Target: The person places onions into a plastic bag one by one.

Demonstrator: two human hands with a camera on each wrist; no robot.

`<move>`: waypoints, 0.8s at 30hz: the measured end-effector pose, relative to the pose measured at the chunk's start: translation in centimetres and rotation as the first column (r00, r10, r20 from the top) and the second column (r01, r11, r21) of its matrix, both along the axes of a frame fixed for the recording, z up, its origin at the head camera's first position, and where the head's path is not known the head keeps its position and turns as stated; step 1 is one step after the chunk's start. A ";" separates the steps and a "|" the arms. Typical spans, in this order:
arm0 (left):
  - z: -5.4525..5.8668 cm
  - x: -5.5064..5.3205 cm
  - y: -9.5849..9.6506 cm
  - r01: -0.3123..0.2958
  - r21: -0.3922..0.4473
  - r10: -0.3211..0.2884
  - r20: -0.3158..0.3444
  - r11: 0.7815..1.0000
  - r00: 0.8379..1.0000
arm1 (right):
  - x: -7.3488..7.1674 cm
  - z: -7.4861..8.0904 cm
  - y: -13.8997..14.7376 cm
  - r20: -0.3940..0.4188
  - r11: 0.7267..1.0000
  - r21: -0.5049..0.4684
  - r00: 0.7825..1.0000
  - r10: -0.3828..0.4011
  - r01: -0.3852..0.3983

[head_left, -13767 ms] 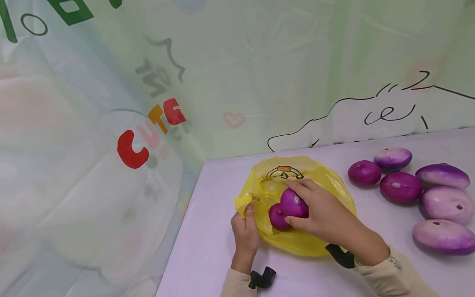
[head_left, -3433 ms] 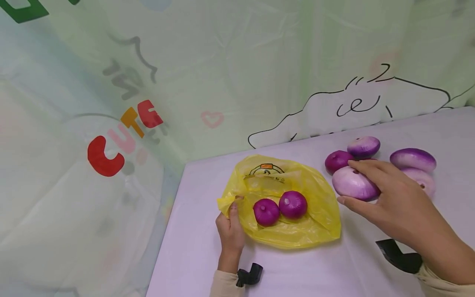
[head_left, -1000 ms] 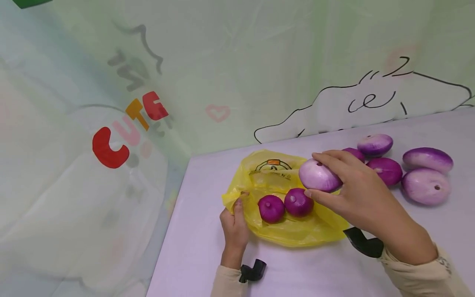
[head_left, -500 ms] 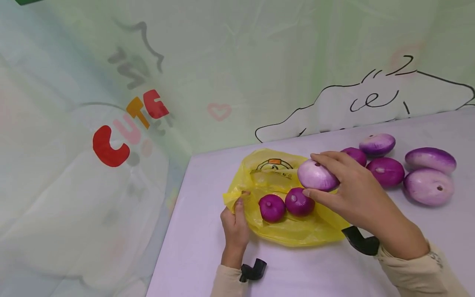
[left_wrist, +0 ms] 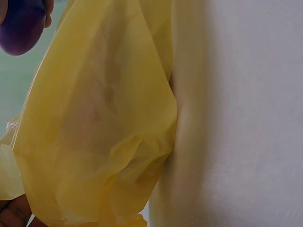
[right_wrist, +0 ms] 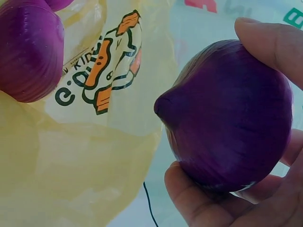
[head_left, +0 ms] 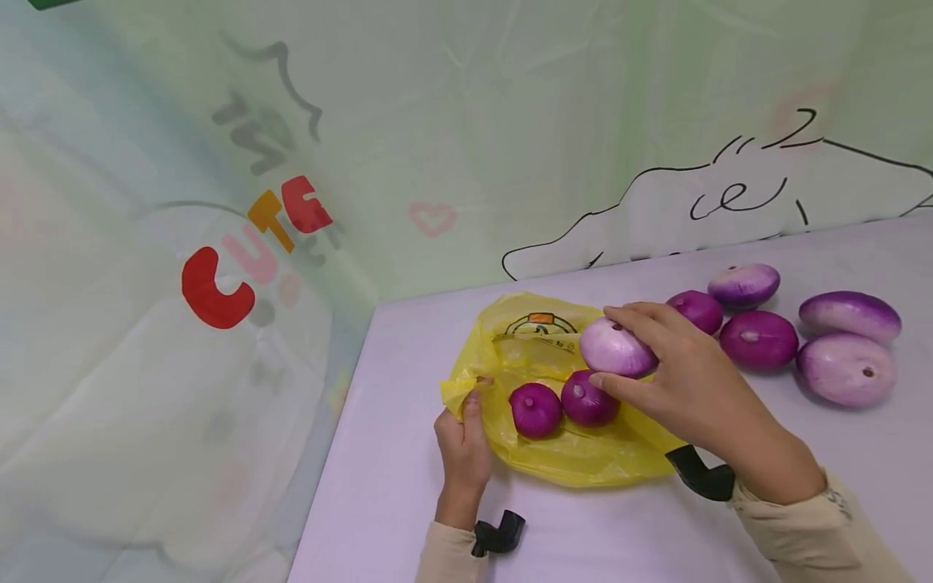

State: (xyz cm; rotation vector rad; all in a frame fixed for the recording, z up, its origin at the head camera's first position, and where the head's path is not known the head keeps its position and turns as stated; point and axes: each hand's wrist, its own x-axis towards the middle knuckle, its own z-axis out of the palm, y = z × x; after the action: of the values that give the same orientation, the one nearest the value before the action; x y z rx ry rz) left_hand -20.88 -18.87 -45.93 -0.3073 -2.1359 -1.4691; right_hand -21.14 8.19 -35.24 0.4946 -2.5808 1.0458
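Note:
My left hand [head_left: 465,449] pinches the left edge of a yellow plastic bag [head_left: 583,461], holding its mouth open. Inside it sit two deep purple onions, the left onion [head_left: 535,410] and the right onion [head_left: 589,401]. Over the bag's right side, my right hand [head_left: 696,376] grips a pale purple onion [head_left: 615,348] between thumb and fingers. The right wrist view gives that onion [right_wrist: 227,118] a darker side and a pointed tip, with the bag's printed cartoon [right_wrist: 113,61] beside it. In the left wrist view, yellow plastic [left_wrist: 104,118] hides most of my left hand.
Several more onions lie on the white table [head_left: 583,534] to the right: two deep purple ones, the nearer onion [head_left: 760,340] among them, a two-tone onion [head_left: 743,285] behind, and a pale onion [head_left: 845,370] touching a darker onion [head_left: 849,316]. A printed curtain [head_left: 452,146] stands behind.
Earlier, my right hand set a deep purple onion in the bag. It then took the pale onion from the group and brought it left over the bag, drifting slightly left since. My left hand keeps its grip.

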 end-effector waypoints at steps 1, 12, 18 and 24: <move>0.0 0.0 0.0 0.002 0.001 -0.002 -0.004 1.000 1.000 | 0.0 -0.1 -0.1 0.000 1.000 0.000 1.000 0.002 -0.002; 0.0 -0.2 0.0 0.013 0.024 -0.012 -0.035 1.000 0.999 | -0.2 -0.5 -0.7 0.005 1.000 0.007 1.000 0.022 -0.022; 0.1 -0.1 0.0 0.023 0.027 -0.022 -0.032 0.999 0.999 | -0.3 -0.7 -1.1 0.007 0.999 -0.001 0.999 0.038 -0.038; 0.1 0.0 0.0 0.023 0.025 -0.023 -0.022 0.999 1.000 | -0.4 -1.1 -1.4 0.018 0.998 -0.006 0.998 0.055 -0.055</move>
State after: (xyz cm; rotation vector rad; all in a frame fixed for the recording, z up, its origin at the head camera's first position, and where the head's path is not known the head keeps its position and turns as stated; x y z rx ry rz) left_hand -20.92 -18.84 -45.81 -0.3379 -2.1017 -1.4985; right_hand -21.57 6.74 -36.35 0.5601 -2.5930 1.0800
